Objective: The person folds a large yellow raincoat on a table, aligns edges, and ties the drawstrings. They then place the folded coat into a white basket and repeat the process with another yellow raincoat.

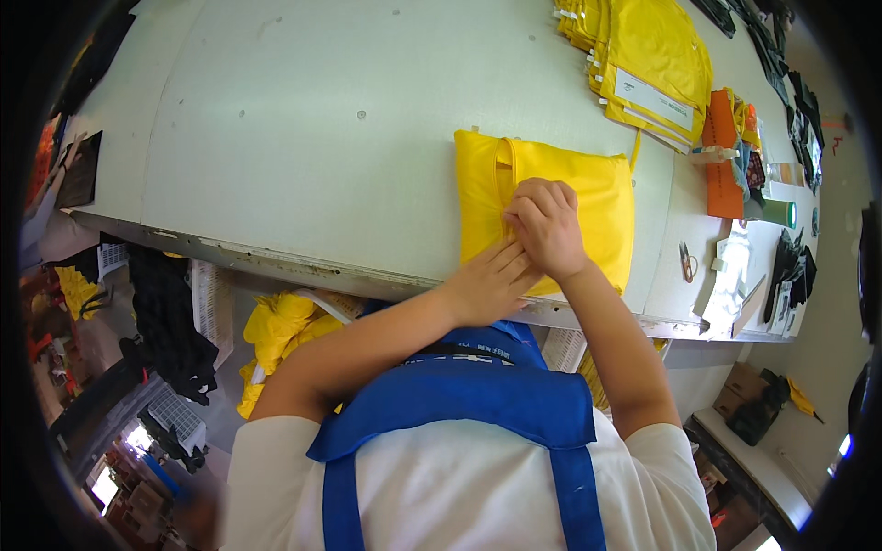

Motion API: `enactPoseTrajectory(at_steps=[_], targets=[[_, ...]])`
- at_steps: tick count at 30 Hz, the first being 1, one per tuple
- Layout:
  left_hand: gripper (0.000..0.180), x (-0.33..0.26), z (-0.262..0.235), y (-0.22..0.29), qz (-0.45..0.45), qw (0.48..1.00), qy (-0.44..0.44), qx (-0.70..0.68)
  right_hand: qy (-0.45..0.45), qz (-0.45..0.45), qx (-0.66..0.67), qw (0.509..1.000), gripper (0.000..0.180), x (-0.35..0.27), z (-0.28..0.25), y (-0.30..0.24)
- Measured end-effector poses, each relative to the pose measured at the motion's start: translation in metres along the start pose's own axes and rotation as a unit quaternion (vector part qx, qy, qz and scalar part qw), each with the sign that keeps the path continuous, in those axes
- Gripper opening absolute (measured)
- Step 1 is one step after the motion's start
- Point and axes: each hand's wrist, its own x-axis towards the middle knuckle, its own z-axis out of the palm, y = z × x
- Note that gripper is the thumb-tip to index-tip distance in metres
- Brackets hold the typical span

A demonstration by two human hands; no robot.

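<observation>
The pale, scuffed tabletop (pixel 303 174) carries a flat, roughly square yellow fabric bundle (pixel 597 197) at its near edge, probably for easy reach. A narrow yellow fabric strap (pixel 504 170) runs down it toward the hands. The right hand (pixel 549 225) is curled over the bundle; whether it pinches the strap, I cannot tell. The left hand (pixel 496 278), fingers extended, meets it, fingertips hidden, perhaps steadying the cloth.
</observation>
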Motion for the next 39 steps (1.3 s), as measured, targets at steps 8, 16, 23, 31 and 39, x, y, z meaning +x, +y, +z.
enactPoseTrajectory(at_steps=[8, 16, 23, 31, 39], targets=[[0.089, 0.001, 0.005, -0.009, -0.006, 0.985, -0.171, 0.004, -0.011, -0.035, -0.099, 0.994, 0.007, 0.017, 0.009, 0.009], [0.096, 0.004, -0.001, -0.008, -0.004, 0.983, -0.183, 0.013, 0.005, -0.011, -0.133, 0.991, 0.008, 0.032, 0.021, 0.025], [0.086, 0.002, -0.004, -0.008, 0.007, 0.986, -0.164, -0.015, -0.078, 0.144, -0.060, 0.985, 0.008, 0.076, 0.020, 0.042], [0.044, -0.017, 0.016, -0.034, -0.473, 0.749, 0.256, -0.387, -0.005, 0.257, -0.044, 0.965, 0.049, -0.014, 0.021, -0.032], [0.065, 0.029, -0.055, 0.041, -0.258, 0.689, -0.103, -0.669, 0.145, 0.468, -0.059, 0.870, 0.085, -0.064, -0.060, -0.128]])
